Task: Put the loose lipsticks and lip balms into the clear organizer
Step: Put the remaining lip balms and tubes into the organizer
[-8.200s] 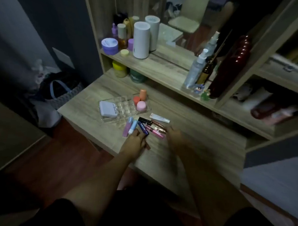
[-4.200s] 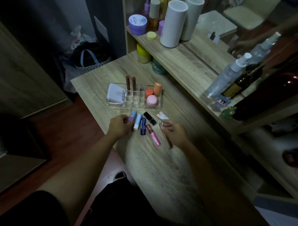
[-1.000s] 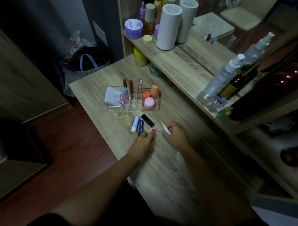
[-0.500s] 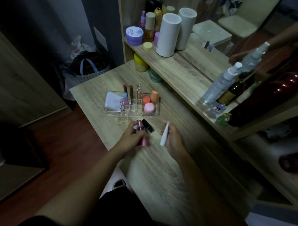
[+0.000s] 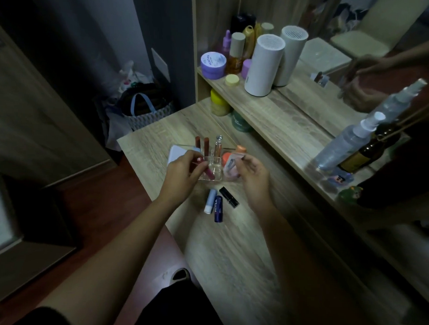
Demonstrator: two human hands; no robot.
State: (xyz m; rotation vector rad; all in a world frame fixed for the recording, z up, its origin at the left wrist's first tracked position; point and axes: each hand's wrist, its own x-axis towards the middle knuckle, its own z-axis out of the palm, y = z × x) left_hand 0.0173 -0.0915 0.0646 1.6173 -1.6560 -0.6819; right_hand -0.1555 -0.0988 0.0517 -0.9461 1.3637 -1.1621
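The clear organizer sits on the wooden desk, holding two brown lipsticks, a clear gloss tube and orange and pink round balms. My left hand hovers over its left cells, shut on a pink lip gloss tilted into the organizer. My right hand is over the right cells, shut on a white tube. Three items lie loose on the desk just in front: a light blue lip balm, a dark blue Nivea stick and a black lipstick.
A white compact lies in the organizer's left end. A shelf above the desk carries a white cylinder, purple jar, bottles and a spray bottle. A yellow jar and green jar stand under it. A bag sits on the floor left.
Both hands have moved from the desk front up to the organizer, the left carrying the pink lip gloss and the right the white tube. Three loose items stay on the desk.
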